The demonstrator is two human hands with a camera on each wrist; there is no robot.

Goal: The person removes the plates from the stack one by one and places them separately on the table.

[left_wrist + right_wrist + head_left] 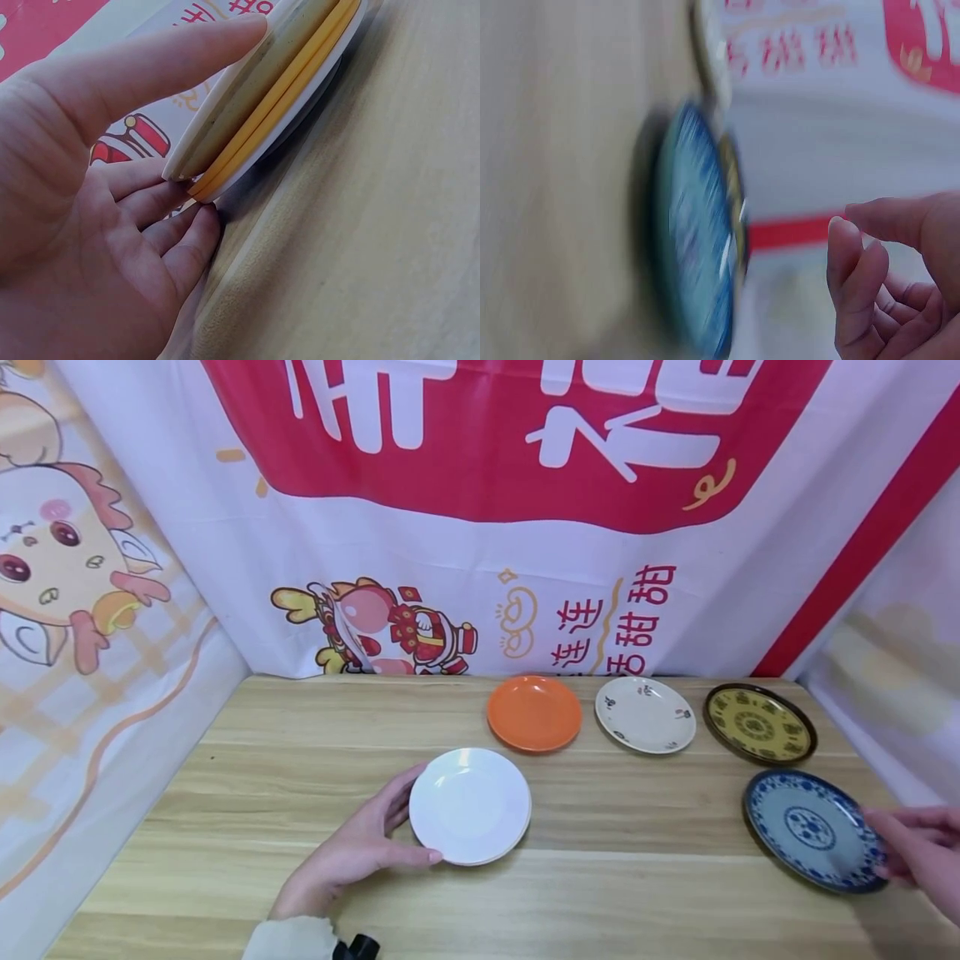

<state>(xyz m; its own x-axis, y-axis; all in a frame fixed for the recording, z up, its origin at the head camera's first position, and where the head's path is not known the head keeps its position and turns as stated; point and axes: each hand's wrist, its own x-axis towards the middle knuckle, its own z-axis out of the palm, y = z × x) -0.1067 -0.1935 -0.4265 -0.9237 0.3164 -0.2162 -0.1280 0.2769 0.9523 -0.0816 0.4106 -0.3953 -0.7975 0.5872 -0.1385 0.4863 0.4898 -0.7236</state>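
Observation:
A stack of plates [470, 806] stands on the table with a plain white plate on top. In the left wrist view the edges of yellow-orange plates [281, 97] show between paler ones. My left hand [367, 843] holds this stack by its left side, thumb at the near rim and fingertips against the edges. At the right lies a blue-patterned plate [812, 829]. My right hand [926, 856] is beside its right rim, overlapping it in the head view. Seen from the right wrist, the right hand [892, 277] has loosely bent fingers, holds nothing and is apart from the blurred blue plate.
Along the back of the wooden table [315, 760] lie an orange plate [534, 713], a white plate with small prints [646, 715] and an olive plate with a dark rim [761, 723]. A printed cloth [480, 585] hangs directly behind them, with more cloth at both sides.

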